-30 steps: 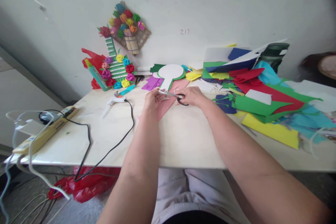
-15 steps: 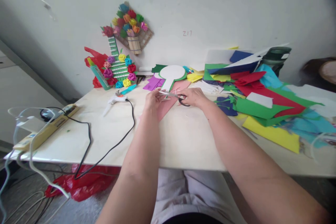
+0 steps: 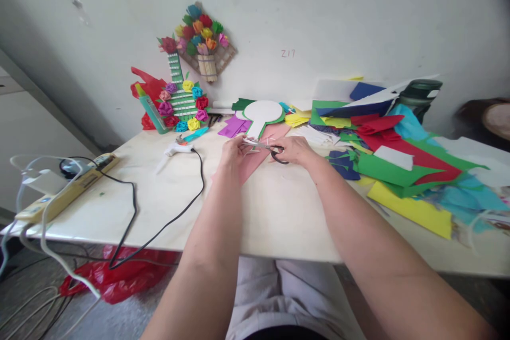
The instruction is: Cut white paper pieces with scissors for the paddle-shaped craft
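My right hand (image 3: 295, 150) is closed around the dark handles of a pair of scissors (image 3: 280, 155). The metal blades point left, toward the fingertips of my left hand (image 3: 234, 150). Those fingers pinch a thin white strip (image 3: 249, 147), partly hidden by the hand and the blades. Beneath both lies pink paper (image 3: 252, 166) on the table. Just beyond my hands is a white round-headed cutout with a green border (image 3: 263, 111), its narrow stem pointing toward me.
A white glue gun (image 3: 177, 150) with a black cord lies left, near a power strip (image 3: 71, 186). A guitar-shaped flower craft (image 3: 183, 101) and a green glue bottle (image 3: 153, 111) stand behind it. Coloured paper scraps (image 3: 398, 167) and a dark green container (image 3: 418, 96) fill the right side.
The camera view has tilted slightly. My hands keep almost the same position, and the scissors remain at the white strip with their blades angled a little differently.
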### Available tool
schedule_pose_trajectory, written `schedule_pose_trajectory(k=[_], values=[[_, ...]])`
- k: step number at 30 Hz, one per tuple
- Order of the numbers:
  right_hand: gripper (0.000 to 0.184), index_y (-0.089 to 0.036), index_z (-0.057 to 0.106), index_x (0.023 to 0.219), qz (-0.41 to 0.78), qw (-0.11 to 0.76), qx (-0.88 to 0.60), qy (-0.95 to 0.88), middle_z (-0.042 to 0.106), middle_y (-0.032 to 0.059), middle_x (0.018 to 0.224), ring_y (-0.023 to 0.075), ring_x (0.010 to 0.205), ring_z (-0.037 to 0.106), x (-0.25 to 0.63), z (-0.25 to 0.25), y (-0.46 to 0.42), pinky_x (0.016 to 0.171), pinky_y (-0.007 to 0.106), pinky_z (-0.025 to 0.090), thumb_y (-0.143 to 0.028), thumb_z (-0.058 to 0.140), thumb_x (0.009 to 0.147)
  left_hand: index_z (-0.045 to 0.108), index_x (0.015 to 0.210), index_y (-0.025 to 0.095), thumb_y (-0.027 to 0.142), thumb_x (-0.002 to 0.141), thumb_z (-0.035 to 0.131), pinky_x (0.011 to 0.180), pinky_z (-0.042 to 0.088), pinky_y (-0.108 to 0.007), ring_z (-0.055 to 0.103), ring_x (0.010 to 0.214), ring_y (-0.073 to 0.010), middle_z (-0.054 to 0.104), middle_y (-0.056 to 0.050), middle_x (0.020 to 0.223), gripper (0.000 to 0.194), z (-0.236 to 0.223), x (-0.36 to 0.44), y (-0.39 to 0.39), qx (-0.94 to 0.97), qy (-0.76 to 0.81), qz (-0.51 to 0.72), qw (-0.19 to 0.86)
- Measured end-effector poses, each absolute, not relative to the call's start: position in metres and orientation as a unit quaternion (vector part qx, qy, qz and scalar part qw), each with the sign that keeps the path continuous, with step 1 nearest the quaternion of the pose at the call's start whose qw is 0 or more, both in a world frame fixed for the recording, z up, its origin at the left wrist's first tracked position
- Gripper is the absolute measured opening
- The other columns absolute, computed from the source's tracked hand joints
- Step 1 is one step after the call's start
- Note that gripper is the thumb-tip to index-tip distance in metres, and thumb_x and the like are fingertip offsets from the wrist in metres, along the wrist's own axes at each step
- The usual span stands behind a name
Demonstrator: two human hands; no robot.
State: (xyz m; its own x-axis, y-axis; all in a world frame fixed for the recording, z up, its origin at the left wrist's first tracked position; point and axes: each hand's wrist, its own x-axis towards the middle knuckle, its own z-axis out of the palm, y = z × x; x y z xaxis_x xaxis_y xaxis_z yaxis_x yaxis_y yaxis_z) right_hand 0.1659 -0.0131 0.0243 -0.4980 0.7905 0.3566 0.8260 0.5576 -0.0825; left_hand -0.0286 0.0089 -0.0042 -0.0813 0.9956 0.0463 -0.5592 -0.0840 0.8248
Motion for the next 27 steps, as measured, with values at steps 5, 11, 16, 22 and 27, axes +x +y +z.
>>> schedule_pose_trajectory(k=[5, 11, 16, 22, 27], values=[[0.026, -0.028, 0.061, 0.079, -0.054, 0.167, -0.478, -0.861, 0.066, -0.0024, 0.082, 0.0150, 0.070, 0.056, 0.165, 0.023, -0.012, 0.053, 0.023, 0.027, -0.047, 0.051, 0.065, 0.059, 0.067, 0.009, 0.011, 0.068, 0.055, 0.063, 0.053, -0.028, 0.064, 0.068, -0.0181, 0.063, -0.009, 0.063, 0.004, -0.003, -0.027, 0.007, 0.326, 0.325, 0.660, 0.594], [0.028, -0.028, 0.062, 0.083, -0.054, 0.173, -0.483, -0.857, 0.066, -0.0030, 0.085, 0.0149, 0.071, 0.056, 0.165, 0.022, -0.010, 0.053, 0.023, 0.026, -0.046, 0.053, 0.063, 0.058, 0.068, 0.009, 0.010, 0.069, 0.053, 0.062, 0.053, -0.028, 0.064, 0.068, -0.0180, 0.063, -0.009, 0.062, 0.005, -0.004, -0.027, 0.007, 0.325, 0.323, 0.658, 0.598], [0.030, -0.028, 0.064, 0.084, -0.034, 0.187, -0.476, -0.859, 0.066, -0.0038, 0.080, 0.0139, 0.070, 0.057, 0.166, 0.021, -0.008, 0.053, 0.022, 0.027, -0.047, 0.055, 0.062, 0.058, 0.069, 0.009, 0.010, 0.068, 0.053, 0.064, 0.052, -0.027, 0.064, 0.069, -0.0178, 0.064, -0.008, 0.064, 0.005, -0.004, -0.028, 0.008, 0.314, 0.320, 0.658, 0.605], [0.037, -0.031, 0.065, 0.094, -0.010, 0.204, -0.483, -0.851, 0.068, -0.0042, 0.092, 0.0158, 0.078, 0.059, 0.166, 0.018, -0.004, 0.059, 0.022, 0.034, -0.045, 0.058, 0.060, 0.058, 0.072, 0.009, 0.009, 0.067, 0.053, 0.061, 0.052, -0.025, 0.064, 0.067, -0.0173, 0.064, -0.008, 0.067, 0.007, -0.002, -0.027, 0.008, 0.299, 0.332, 0.656, 0.609], [0.042, -0.034, 0.063, 0.102, -0.018, 0.200, -0.486, -0.850, 0.065, -0.0047, 0.103, 0.0172, 0.088, 0.059, 0.166, 0.017, -0.003, 0.067, 0.024, 0.038, -0.042, 0.057, 0.061, 0.057, 0.071, 0.009, 0.009, 0.067, 0.053, 0.061, 0.051, -0.024, 0.063, 0.065, -0.0160, 0.064, -0.007, 0.065, 0.006, 0.000, -0.027, 0.007, 0.294, 0.335, 0.655, 0.610]])
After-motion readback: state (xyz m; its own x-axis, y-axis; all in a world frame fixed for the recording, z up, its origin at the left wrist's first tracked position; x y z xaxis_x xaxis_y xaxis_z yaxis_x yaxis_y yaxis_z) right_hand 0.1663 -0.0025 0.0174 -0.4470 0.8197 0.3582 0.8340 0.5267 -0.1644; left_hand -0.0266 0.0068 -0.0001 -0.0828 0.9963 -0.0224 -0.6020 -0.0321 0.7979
